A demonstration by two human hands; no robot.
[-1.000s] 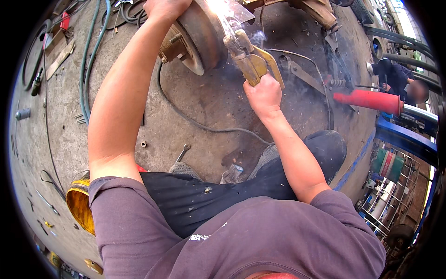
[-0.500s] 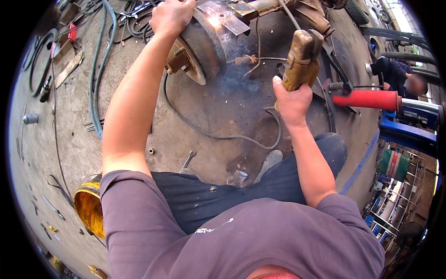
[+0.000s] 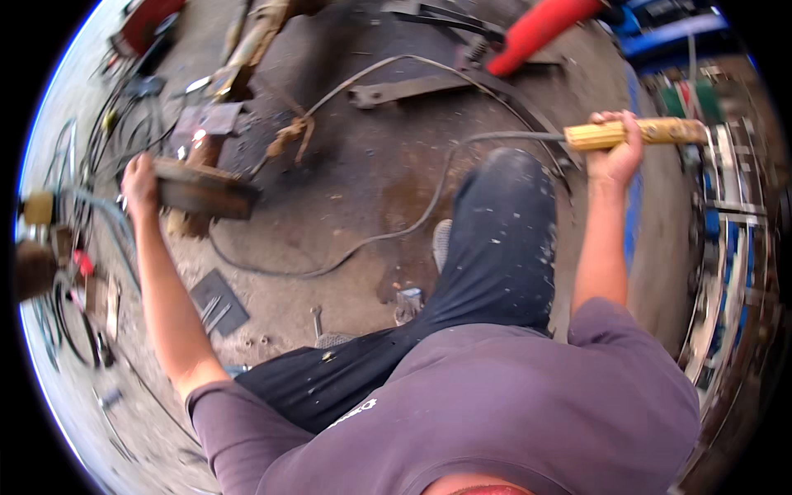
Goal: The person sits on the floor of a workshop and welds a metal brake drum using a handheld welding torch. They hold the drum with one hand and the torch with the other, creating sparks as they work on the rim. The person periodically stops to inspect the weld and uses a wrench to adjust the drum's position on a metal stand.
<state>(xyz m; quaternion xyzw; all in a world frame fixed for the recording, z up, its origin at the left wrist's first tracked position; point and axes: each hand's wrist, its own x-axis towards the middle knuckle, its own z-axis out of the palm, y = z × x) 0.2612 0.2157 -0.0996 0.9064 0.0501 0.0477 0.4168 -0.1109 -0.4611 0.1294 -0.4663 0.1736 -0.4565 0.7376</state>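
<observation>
Rusty metal drum (image 3: pixel 206 189), long yellow holder (image 3: pixel 670 131)

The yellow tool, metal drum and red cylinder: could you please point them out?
Yellow tool (image 3: pixel 670 130), head view: its right half.
Metal drum (image 3: pixel 208 190), head view: its side.
Red cylinder (image 3: pixel 543 35), head view: its barrel.

Yellow electrode holder (image 3: pixel 672 130) way out right, rusty drum (image 3: pixel 206 188) over on the left
So the holder was a long, chunky yellow thing, kinda scuffed, held up sideways and pretty much level, with its grey cable (image 3: pixel 371 241) coming out the left end and snaking back toward the drum. The drum looked brown and grubby, nearly edge-on, sloping down a bit to the right, somewhat blurry.
</observation>
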